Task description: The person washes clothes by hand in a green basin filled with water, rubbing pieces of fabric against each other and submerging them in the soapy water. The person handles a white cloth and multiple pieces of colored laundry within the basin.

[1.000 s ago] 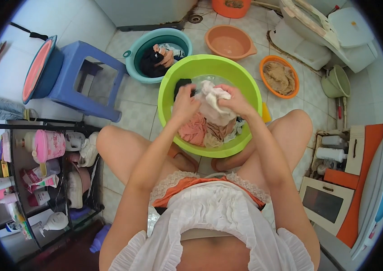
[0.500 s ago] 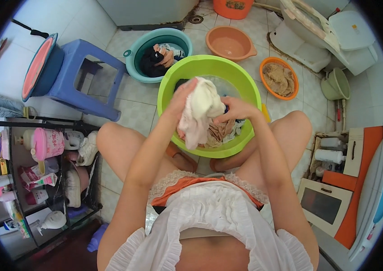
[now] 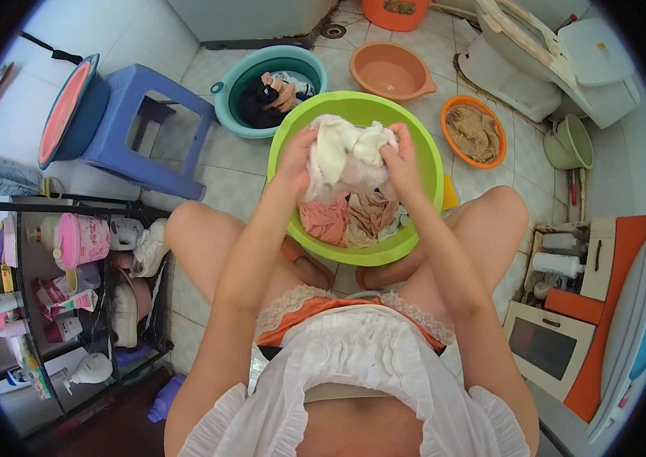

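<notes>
Over the big lime-green basin (image 3: 433,164) I hold a bunched white cloth (image 3: 346,164) stretched between both hands. My left hand (image 3: 296,162) grips its left side, with fingers curled into the fabric. On the other side, my right hand (image 3: 403,161) pinches a raised, crumpled fold. Beneath the cloth, a pink garment (image 3: 325,219) and a tan garment (image 3: 370,219) lie at the near side of the basin. Part of the basin's inside is hidden by the white cloth and my hands.
A teal basin (image 3: 225,113) holding dark and peach clothes stands at the far left, beside a blue stool (image 3: 136,164). Beyond is a peach basin (image 3: 391,70). To the right are an orange basin (image 3: 499,156) with brown cloth, a green bucket (image 3: 569,143) and a toilet (image 3: 509,80).
The white cloth has been spread wider, and my right hand has moved up onto its right side. The pink garment below shows more than before.
</notes>
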Demonstrator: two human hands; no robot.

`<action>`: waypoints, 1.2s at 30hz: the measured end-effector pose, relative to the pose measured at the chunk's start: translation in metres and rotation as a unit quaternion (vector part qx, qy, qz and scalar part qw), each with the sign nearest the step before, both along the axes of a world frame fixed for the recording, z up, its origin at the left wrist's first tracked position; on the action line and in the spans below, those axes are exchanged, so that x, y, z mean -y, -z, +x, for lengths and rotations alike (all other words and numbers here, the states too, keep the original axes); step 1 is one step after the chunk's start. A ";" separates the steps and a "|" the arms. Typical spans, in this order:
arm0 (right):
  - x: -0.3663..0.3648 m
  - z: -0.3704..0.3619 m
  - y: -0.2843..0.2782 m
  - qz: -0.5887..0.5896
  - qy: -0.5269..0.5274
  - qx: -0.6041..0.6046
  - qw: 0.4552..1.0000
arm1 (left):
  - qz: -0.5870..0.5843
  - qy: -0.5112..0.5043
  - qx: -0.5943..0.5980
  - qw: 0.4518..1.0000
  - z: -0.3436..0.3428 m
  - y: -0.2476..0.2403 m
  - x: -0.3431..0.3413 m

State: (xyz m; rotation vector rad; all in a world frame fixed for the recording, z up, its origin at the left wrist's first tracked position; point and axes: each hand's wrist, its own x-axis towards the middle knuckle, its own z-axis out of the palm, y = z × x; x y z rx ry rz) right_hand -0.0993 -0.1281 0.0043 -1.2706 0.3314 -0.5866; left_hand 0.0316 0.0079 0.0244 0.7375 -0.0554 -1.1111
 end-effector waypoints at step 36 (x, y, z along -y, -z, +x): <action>-0.047 0.001 0.001 -0.264 0.092 -0.240 0.930 | 0.252 -0.136 0.063 0.956 -0.071 0.009 0.040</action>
